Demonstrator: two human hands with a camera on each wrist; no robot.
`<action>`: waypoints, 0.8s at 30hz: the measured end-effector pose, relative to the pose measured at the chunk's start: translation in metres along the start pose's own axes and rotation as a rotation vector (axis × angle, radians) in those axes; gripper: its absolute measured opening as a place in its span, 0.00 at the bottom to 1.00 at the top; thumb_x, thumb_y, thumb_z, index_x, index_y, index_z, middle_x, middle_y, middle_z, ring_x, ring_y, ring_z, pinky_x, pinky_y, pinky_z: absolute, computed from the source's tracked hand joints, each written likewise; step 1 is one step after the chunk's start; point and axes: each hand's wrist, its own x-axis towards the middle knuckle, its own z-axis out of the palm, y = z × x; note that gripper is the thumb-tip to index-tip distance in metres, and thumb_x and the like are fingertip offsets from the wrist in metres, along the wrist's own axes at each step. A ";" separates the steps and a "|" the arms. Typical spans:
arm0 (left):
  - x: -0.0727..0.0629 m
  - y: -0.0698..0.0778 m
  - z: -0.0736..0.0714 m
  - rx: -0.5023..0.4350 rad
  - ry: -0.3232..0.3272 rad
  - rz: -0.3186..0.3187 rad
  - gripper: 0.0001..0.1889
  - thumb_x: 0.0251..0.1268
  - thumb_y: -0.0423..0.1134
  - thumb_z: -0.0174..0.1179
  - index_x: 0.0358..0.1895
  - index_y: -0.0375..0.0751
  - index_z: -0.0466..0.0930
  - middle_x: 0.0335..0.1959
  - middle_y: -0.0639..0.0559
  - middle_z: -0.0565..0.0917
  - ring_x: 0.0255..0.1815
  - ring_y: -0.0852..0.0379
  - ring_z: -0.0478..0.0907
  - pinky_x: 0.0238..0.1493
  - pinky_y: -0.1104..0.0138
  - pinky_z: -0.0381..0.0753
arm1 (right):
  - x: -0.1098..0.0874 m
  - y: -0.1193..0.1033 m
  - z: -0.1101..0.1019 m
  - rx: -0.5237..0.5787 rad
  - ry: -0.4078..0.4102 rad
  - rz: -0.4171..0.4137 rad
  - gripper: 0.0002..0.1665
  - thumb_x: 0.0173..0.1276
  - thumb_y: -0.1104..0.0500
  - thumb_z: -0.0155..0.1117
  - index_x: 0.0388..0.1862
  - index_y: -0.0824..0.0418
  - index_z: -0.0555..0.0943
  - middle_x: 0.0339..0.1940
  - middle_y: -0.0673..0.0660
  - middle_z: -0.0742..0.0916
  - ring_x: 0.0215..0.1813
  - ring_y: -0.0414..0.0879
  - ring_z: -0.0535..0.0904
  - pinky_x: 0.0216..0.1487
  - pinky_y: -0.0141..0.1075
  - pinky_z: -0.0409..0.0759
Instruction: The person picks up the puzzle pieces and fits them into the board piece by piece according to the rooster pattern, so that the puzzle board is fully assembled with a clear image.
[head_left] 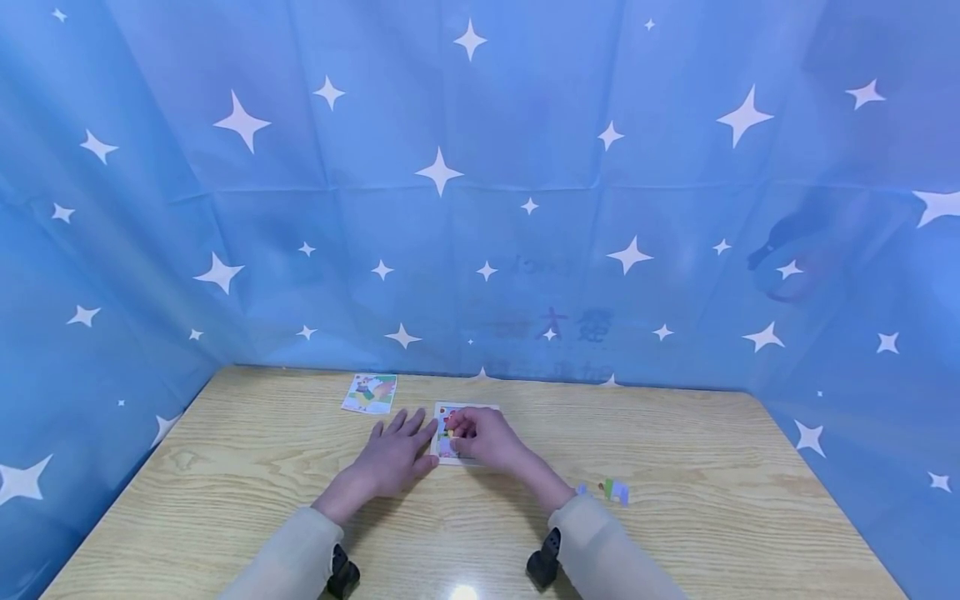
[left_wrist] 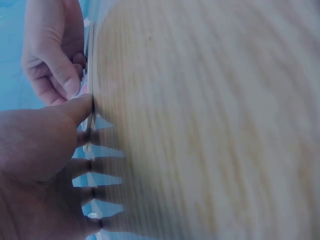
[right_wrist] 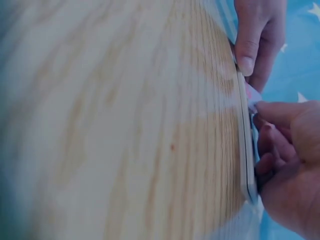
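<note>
A flat picture puzzle board [head_left: 444, 451] with a pale border and a colourful printed picture lies on the table. My left hand [head_left: 393, 458] rests palm down at the board's left side, fingers spread, with the thumb and index finger at its edge. Over the board, my right hand [head_left: 483, 437] pinches a small, thin puzzle piece [right_wrist: 253, 96] between thumb and fingers. The piece appears pale with some pink in the right wrist view and stands tilted above the board's surface. The right hand covers much of the board's picture in the head view.
A square picture card [head_left: 370, 393] with a cartoon animal lies behind the left hand. Several loose puzzle pieces [head_left: 617, 492] lie to the right, beside the right forearm. The wooden table [head_left: 712, 458] meets a blue curtain [head_left: 525, 233] with white stars at the back.
</note>
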 end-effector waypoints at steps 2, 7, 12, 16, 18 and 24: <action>0.000 0.000 0.000 0.004 0.001 0.005 0.31 0.81 0.50 0.54 0.79 0.38 0.64 0.80 0.36 0.59 0.80 0.30 0.51 0.71 0.31 0.53 | 0.000 0.001 0.000 -0.017 -0.008 0.004 0.08 0.68 0.69 0.70 0.45 0.63 0.84 0.33 0.49 0.83 0.35 0.41 0.76 0.38 0.34 0.77; 0.001 0.000 -0.001 0.011 0.006 0.026 0.31 0.81 0.49 0.54 0.78 0.37 0.64 0.80 0.34 0.59 0.79 0.29 0.51 0.70 0.30 0.53 | 0.001 -0.001 0.000 -0.075 -0.024 -0.023 0.10 0.66 0.70 0.72 0.44 0.63 0.84 0.33 0.49 0.82 0.34 0.41 0.75 0.37 0.34 0.76; 0.000 -0.001 0.000 0.017 0.009 0.031 0.33 0.79 0.51 0.56 0.78 0.37 0.65 0.79 0.34 0.59 0.79 0.29 0.52 0.70 0.30 0.54 | 0.001 -0.002 0.001 -0.104 -0.022 -0.048 0.10 0.64 0.71 0.72 0.43 0.64 0.85 0.31 0.48 0.82 0.33 0.40 0.75 0.37 0.33 0.76; -0.001 -0.001 0.001 0.020 0.009 0.024 0.34 0.78 0.53 0.57 0.78 0.37 0.65 0.79 0.34 0.60 0.79 0.29 0.53 0.70 0.30 0.55 | 0.001 -0.002 0.002 -0.105 -0.015 -0.045 0.10 0.63 0.71 0.72 0.44 0.65 0.86 0.31 0.48 0.82 0.33 0.39 0.75 0.37 0.33 0.77; -0.001 -0.001 0.000 0.016 0.006 0.020 0.34 0.78 0.53 0.57 0.78 0.37 0.65 0.79 0.35 0.60 0.79 0.30 0.53 0.70 0.30 0.55 | 0.001 -0.003 0.003 -0.097 -0.008 -0.045 0.11 0.63 0.71 0.72 0.45 0.65 0.86 0.32 0.49 0.83 0.34 0.39 0.75 0.38 0.33 0.77; -0.002 0.000 -0.002 0.005 0.010 0.017 0.34 0.78 0.53 0.58 0.78 0.37 0.66 0.79 0.34 0.60 0.79 0.30 0.53 0.70 0.30 0.55 | 0.000 -0.005 0.006 -0.086 0.019 -0.053 0.13 0.64 0.71 0.72 0.48 0.67 0.87 0.36 0.51 0.85 0.36 0.40 0.76 0.40 0.34 0.78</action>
